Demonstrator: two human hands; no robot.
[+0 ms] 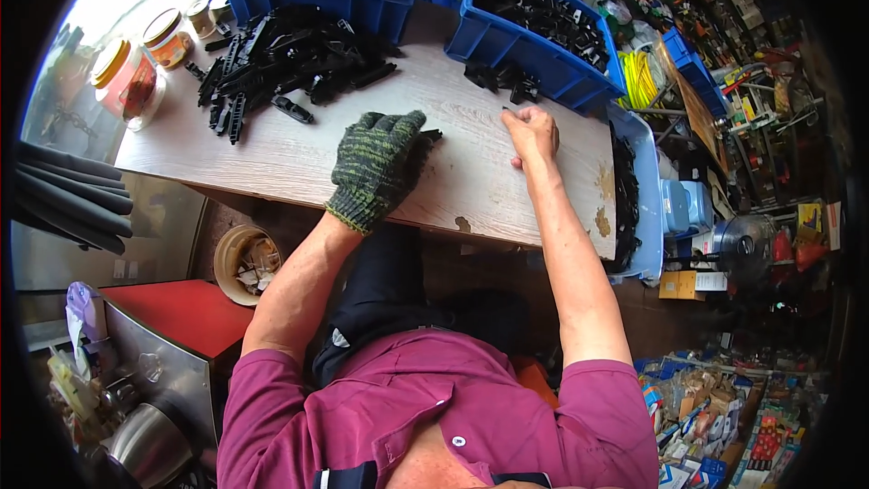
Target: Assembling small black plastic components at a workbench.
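Observation:
My left hand (378, 163), in a dark green knitted glove, is closed around a black plastic part (433, 136) whose end sticks out on its right side. My bare right hand (532, 136) hovers over the table to the right, fingers pinched; a tiny dark tip shows at the fingertips, too small to name. A heap of black plastic parts (290, 59) lies beyond my left hand, with a single black part (293, 110) at its near edge. Just past my right hand is a small cluster of black pieces (507, 80).
Blue crates (543, 45) of black parts stand along the far side of the wooden table (362, 163). Lidded jars (127, 81) stand at the left corner. A light blue bin (644, 190) adjoins the right edge; a bucket (237, 263) sits below. Cluttered shelves fill the right.

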